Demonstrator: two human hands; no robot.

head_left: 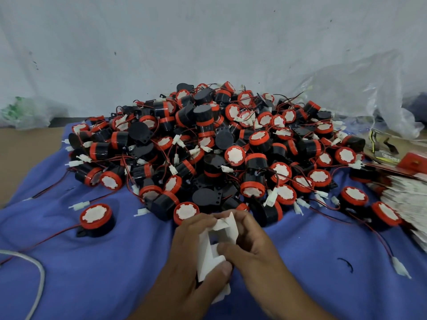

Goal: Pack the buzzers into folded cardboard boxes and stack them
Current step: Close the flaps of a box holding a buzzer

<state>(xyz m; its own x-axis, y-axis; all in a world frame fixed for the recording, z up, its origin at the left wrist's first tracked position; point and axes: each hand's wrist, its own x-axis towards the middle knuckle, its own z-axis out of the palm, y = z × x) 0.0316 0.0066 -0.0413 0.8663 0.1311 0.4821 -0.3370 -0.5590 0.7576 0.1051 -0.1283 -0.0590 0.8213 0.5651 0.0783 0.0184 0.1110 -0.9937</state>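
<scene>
Head view: both hands grip a half-folded white box (207,257) just above the blue cloth (104,262). The left hand (190,262) wraps its left side with the thumb on the lower edge, and the right hand (254,241) pinches its flaps. Just beyond lies the buzzer pile (208,146). One lone buzzer (97,219) sits to the left, and flat cardboard blanks (406,197) lie to the right.
</scene>
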